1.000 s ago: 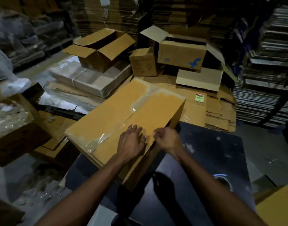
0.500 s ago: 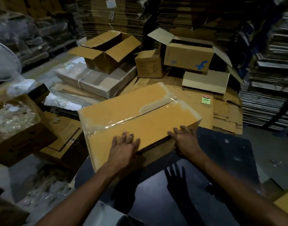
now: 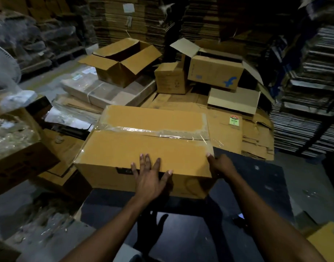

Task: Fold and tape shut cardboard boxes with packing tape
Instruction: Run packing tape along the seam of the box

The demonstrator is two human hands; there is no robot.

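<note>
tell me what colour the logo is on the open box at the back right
Blue: a curly mark on the brown side of the open box, seen in the head view.

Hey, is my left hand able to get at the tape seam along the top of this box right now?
Probably yes. The left hand lies spread on the near top edge of the box, and bare cardboard is all that lies between it and the tape seam. The right hand sits at the box's right corner, off that path.

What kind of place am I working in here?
Likely a packing warehouse or carton store: tall stacks of flat cardboard behind, loose open boxes on the floor, and a taped box on the table.
</note>
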